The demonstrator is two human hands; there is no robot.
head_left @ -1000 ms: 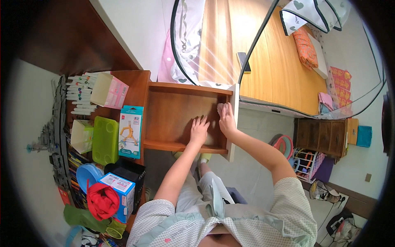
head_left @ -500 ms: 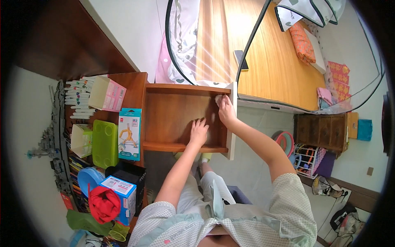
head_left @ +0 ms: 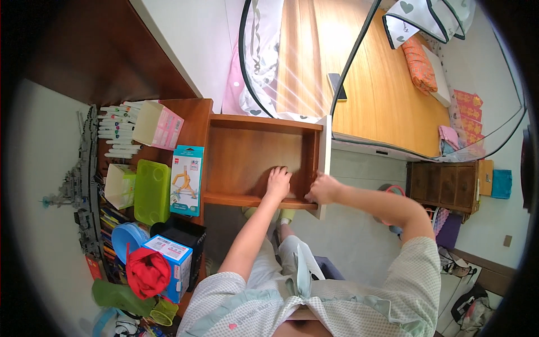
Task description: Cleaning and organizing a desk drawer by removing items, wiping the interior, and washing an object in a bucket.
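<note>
Under the left hand [head_left: 279, 181] and right hand [head_left: 324, 189] sits the pulled-out drawer [head_left: 247, 154], work seemingly centred near its front panel [head_left: 325, 143]; the left lies inside, loosely spread, apparently empty, the right curls, its hold hidden from me; the next move calls for a steady drawer, I'd judge

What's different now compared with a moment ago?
The right hand has moved along the white front of the drawer, from the far corner toward the person, and is now near the closer corner. The pale wad seen at its fingers earlier can't be made out clearly now, so whether it was let go is unclear. The left hand stays inside the drawer, which remains pulled out.
</note>
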